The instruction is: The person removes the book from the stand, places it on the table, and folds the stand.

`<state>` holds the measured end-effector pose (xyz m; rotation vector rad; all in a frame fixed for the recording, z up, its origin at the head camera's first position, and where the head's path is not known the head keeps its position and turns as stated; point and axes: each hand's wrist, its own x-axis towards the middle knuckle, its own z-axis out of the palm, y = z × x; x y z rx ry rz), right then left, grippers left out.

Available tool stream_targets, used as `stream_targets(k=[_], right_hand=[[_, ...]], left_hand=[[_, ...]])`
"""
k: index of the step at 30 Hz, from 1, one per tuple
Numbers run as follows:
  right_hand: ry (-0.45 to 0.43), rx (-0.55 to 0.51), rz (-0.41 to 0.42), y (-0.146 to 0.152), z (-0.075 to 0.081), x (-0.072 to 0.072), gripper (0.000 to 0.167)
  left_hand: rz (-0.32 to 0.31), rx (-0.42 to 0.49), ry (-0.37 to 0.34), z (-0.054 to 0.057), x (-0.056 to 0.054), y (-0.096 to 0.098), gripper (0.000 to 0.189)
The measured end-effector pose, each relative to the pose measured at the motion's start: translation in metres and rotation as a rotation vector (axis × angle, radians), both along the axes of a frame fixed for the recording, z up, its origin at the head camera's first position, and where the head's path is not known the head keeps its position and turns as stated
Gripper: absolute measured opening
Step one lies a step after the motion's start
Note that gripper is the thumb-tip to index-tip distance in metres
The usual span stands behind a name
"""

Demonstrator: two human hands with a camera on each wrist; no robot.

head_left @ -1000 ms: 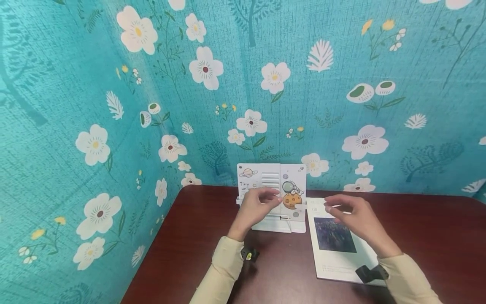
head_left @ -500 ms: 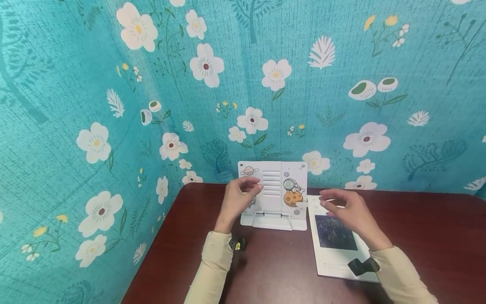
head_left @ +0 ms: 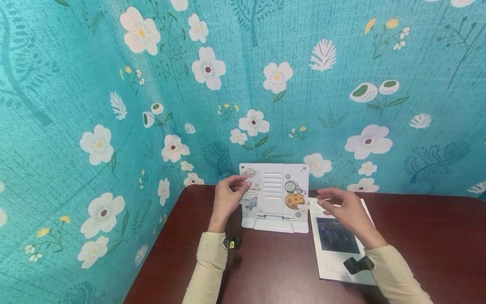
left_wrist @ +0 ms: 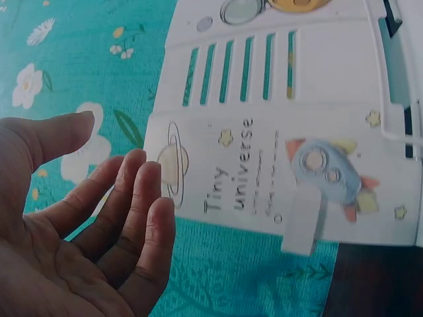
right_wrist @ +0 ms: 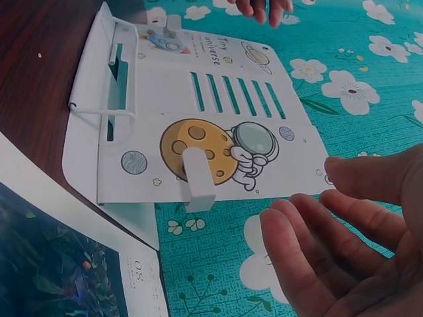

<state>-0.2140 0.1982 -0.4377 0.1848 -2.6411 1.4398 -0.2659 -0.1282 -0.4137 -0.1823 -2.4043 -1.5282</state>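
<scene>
A white book stand (head_left: 273, 206) stands upright on the table, printed with a planet, a rocket and an astronaut on a moon. Its slotted back leans away and a wire bar crosses its lower ledge. My left hand (head_left: 228, 198) hovers at the stand's left edge, fingers loosely bent and holding nothing; the left wrist view shows the gap between thumb and fingers. On the other side my right hand (head_left: 347, 211) is above a white booklet (head_left: 334, 268) with a dark picture on its cover. In the right wrist view, those fingers (right_wrist: 284, 238) are relaxed beside the stand, with nothing between them.
The dark red table (head_left: 273, 274) meets a teal floral cloth (head_left: 212, 105) behind the stand and along the left. A small white clip (right_wrist: 198, 178) sticks out from the stand's side. Black straps (head_left: 358, 265) circle both wrists.
My left hand has moved left, from in front of the book stand to its left edge, uncovering the print. My right hand has shifted slightly left over the booklet.
</scene>
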Motion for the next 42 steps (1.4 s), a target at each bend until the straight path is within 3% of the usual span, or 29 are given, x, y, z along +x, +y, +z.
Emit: stream_targets(k=[16, 30, 42], right_hand=[[-0.026, -0.020, -0.015, -0.003, -0.003, -0.008, 0.037], [-0.037, -0.040, -0.036, -0.007, -0.010, -0.020, 0.039], [-0.072, -0.030, -0.063, -0.009, -0.019, -0.030, 0.039]], left_hand=[[0.100, 0.063, 0.022, -0.010, -0.009, -0.016, 0.028], [0.087, 0.028, -0.080, -0.032, -0.025, -0.022, 0.029], [0.054, 0.003, -0.150, -0.046, -0.028, -0.022, 0.024]])
